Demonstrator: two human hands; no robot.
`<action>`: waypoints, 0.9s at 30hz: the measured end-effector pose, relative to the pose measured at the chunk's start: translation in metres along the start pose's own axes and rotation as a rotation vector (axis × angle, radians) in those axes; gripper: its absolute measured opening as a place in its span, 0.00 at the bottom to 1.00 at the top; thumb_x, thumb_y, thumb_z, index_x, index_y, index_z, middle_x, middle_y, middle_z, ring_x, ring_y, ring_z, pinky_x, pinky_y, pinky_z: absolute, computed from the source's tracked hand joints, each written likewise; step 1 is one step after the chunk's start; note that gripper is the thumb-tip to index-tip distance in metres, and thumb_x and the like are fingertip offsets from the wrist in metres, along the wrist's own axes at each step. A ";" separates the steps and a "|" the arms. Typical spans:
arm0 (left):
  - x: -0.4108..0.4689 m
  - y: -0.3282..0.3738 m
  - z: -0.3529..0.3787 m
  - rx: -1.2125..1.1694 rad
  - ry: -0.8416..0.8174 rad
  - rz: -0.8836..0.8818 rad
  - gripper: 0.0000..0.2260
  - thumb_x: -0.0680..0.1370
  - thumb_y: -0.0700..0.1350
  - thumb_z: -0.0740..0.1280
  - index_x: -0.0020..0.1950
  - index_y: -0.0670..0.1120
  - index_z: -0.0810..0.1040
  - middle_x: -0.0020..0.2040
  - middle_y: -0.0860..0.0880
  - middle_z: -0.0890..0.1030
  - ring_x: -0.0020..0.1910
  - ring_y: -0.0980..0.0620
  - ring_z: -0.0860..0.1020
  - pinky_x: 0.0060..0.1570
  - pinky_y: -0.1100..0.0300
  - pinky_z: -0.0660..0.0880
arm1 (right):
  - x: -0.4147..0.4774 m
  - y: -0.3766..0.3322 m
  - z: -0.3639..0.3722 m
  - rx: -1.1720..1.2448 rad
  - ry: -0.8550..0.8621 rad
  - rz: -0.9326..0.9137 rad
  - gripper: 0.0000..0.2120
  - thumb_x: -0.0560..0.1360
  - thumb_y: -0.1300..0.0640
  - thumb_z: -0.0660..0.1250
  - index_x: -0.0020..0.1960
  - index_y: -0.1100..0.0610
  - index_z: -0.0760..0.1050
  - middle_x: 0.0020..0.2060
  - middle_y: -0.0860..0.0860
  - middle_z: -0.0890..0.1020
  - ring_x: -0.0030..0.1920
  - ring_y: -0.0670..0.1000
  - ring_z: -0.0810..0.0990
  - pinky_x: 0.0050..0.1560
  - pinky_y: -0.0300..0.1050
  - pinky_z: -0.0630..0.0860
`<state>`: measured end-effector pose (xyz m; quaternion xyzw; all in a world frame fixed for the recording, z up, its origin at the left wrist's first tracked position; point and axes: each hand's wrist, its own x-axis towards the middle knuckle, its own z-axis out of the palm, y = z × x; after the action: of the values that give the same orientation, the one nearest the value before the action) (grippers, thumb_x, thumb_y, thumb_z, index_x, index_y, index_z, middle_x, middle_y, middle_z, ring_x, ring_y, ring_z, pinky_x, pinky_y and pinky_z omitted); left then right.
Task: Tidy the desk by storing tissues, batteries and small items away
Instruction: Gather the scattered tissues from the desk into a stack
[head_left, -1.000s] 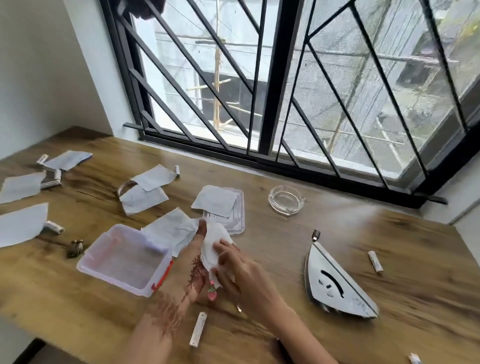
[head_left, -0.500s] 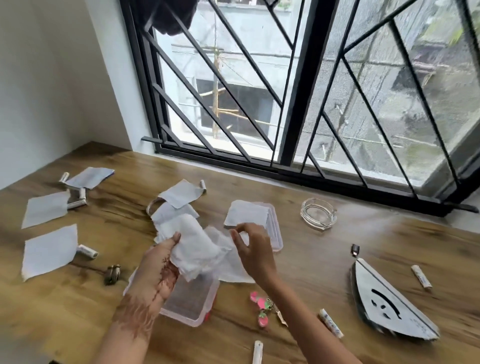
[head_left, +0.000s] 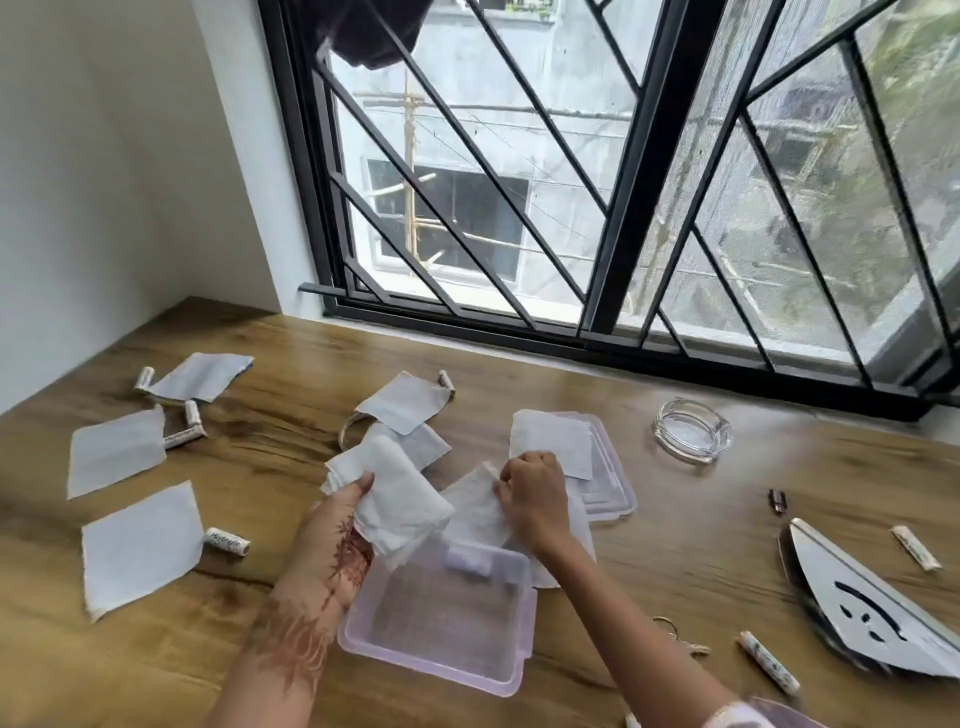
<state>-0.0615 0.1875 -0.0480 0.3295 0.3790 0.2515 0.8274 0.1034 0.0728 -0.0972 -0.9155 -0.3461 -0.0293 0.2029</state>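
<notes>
Centre frame: left hand (head_left: 332, 525) grips a crumpled white tissue bundle (head_left: 389, 499), thumb on top, fingers curled beneath; right hand (head_left: 530, 493) curled, fingertips pinching the edge of a flat white tissue sheet (head_left: 475, 512) just beside it; both above the far rim of the clear lilac plastic box (head_left: 441, 629), lower centre (lid off). Best lay sheet on bundle, square edges, press flat into box; white cylindrical batteries (head_left: 227, 540) lie scattered left.

Wooden desk (head_left: 675, 519) beneath barred window (head_left: 597, 182), white wall (head_left: 104, 156).

hands (head_left: 332, 525) holding tissues (head_left: 395, 499), plastic box (head_left: 441, 629)
</notes>
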 end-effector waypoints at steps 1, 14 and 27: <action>0.002 0.000 -0.002 -0.011 -0.013 0.001 0.05 0.77 0.40 0.63 0.50 0.41 0.77 0.33 0.47 0.84 0.30 0.51 0.82 0.29 0.58 0.80 | 0.000 -0.001 0.000 0.008 0.006 0.004 0.10 0.74 0.55 0.64 0.48 0.60 0.81 0.47 0.56 0.80 0.53 0.56 0.71 0.58 0.47 0.66; 0.005 0.014 0.004 -0.017 -0.049 -0.044 0.10 0.77 0.38 0.63 0.57 0.38 0.75 0.37 0.43 0.82 0.30 0.49 0.82 0.28 0.58 0.80 | 0.003 -0.028 -0.053 0.649 0.076 0.233 0.04 0.72 0.61 0.68 0.46 0.60 0.78 0.41 0.51 0.79 0.41 0.47 0.77 0.42 0.36 0.74; 0.007 0.005 0.013 -0.024 -0.274 -0.116 0.10 0.78 0.40 0.61 0.54 0.40 0.78 0.42 0.43 0.84 0.37 0.51 0.83 0.36 0.60 0.81 | -0.027 -0.102 -0.069 0.698 0.073 -0.084 0.06 0.71 0.61 0.69 0.47 0.57 0.76 0.35 0.50 0.80 0.36 0.46 0.79 0.41 0.43 0.79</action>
<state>-0.0475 0.1912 -0.0406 0.3283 0.2779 0.1605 0.8884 0.0230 0.0980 -0.0033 -0.7743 -0.3653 0.0498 0.5143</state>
